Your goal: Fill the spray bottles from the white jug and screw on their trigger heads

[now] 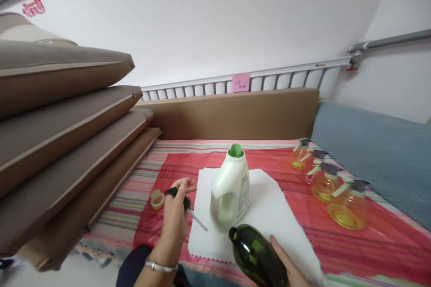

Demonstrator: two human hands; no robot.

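Dark green and see-through, a bottle (257, 255) lies tilted at the lower centre of the frame, its open mouth towards the upper left; the right hand (291, 267) has its grip wrapped around the lower end. Left of centre, the left hand (175, 215) has its grip closed on a black pump head (186, 202), whose pale dip tube (201, 223) slants down to the right. A white jug (224, 199) with a green pouring spout (236, 150) stands upright mid-frame on a white scalloped sheet (269, 206); whether the bottle's mouth touches it, I cannot tell. Near the left hand sits a round beige cap (156, 198). At the right of the frame, four spray bottles (348, 215) holding yellow liquid stand in a row on a red translucent cover (279, 166), spread over striped cloth (121, 206).
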